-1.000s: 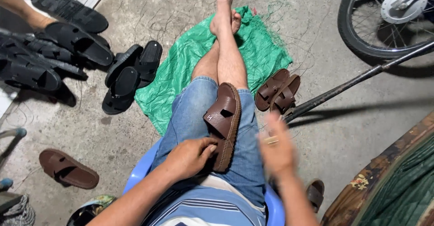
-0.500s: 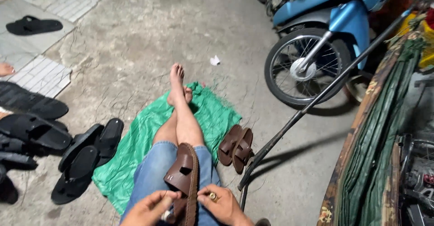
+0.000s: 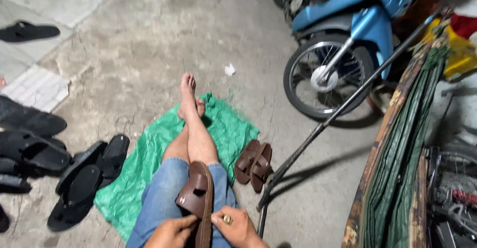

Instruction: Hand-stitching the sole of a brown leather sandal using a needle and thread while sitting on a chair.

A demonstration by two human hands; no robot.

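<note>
Far left, a heap of black sandals (image 3: 30,148) sits on the concrete, and just right of it a black pair (image 3: 87,178) lies at the edge of the green sheet (image 3: 149,163). On that sheet rest the person's crossed bare legs, in denim shorts. Near the bottom edge, the left hand (image 3: 171,232) curls its fingers against the near left side of the brown sandal (image 3: 196,198), which stands on edge on the lap, its strap facing left and its toe end pointing far. Right of it, touching the sole's near end, the right hand (image 3: 237,228), a ring on one finger, grips the sandal with bent fingers. Farther right a brown sandal pair (image 3: 254,162) lies on the sheet's corner, then a dark pole (image 3: 338,113), a blue motorbike (image 3: 348,34), and a green hammock (image 3: 405,143) at far right.
</note>
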